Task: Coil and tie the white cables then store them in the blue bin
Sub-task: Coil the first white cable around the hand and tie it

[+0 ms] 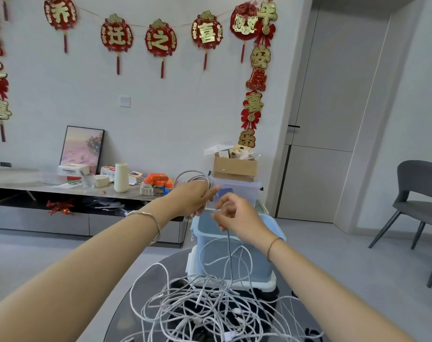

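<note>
**One white cable part-coiled above the blue bin**

Nearest, found a loose heap of white cables (pixel 205 309) sprawled over a dark, glossy round table (pixel 269 298). Thin, matte, off-white cords, looped and crossed over one another, with small white plugs showing here and there in the tangle. Could not count them.

Just past the heap, saw the blue bin (pixel 257 262): a pale, see-through tub with a thicker blue rim, set on a white lid (pixel 271 283) at the far side of the table. Noted several cable loops leaning against its near wall. Could not make out the inside.

Above the bin, raised both hands close together. Gripped with the left hand (pixel 195 196), silver bangle (pixel 148 218) on the wrist, a coil (pixel 192 177) of the same white cable. Curled the fingers round several round turns bunched together, with the loops standing up over the knuckles.

Pinched with the right hand (pixel 234 213), thin cord bracelet (pixel 273 245) on the wrist, a strand (pixel 229 253) between thumb and forefinger, just beside and slightly below the left hand. Kept the other fingers loosely curled. Traced that strand across to the left hand and straight down past the front of the bin into the heap.

Farther off:
- a clear plastic box (pixel 239 191) behind the bin, with a cardboard box (pixel 234 167) on top
- a low grey cabinet (pixel 37 186) along the white wall, with a framed pink picture (pixel 83 149) leaning there
- red and gold hangings (pixel 160 39) strung above
- a grey chair (pixel 417 193) off to the right, beside a pale door (pixel 333 95)
</note>
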### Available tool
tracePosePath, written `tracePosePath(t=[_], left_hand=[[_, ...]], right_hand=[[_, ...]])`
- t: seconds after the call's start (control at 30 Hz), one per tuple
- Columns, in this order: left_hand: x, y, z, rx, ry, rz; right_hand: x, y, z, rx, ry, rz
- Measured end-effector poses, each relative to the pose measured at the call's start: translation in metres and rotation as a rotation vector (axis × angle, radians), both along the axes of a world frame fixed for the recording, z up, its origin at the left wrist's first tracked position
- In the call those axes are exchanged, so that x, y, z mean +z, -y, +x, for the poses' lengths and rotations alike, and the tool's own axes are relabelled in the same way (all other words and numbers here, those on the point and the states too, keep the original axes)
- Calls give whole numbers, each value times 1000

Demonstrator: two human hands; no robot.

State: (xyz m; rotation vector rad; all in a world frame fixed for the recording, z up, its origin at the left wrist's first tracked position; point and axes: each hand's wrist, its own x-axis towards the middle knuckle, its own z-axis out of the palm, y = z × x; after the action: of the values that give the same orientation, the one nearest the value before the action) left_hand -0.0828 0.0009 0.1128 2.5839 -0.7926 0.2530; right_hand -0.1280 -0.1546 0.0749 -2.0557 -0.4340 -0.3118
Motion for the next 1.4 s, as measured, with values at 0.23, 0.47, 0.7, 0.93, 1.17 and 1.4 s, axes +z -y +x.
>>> tracePosePath(t=[0.23, 0.47, 0.7, 0.93, 1.17, 1.4], left_hand=[[-3, -14, -14, 94, -63, 187], [5, -33, -17, -201, -703, -284], [32, -38, -26, -481, -1025, -963], [38, -17, -23, -1013, -1418, -1248], [46, 23, -25, -427, -763, -1717], [30, 42, -25, -63, -333, -1328]], right_hand=[[-2, 10, 14, -33, 70, 31], [4, 26, 17, -52, 21, 170], [18, 22, 5, -57, 27, 282], [27, 4, -3, -33, -30, 339], [12, -1, -17, -41, -88, -405], [15, 4, -53, -282, 462, -874]])
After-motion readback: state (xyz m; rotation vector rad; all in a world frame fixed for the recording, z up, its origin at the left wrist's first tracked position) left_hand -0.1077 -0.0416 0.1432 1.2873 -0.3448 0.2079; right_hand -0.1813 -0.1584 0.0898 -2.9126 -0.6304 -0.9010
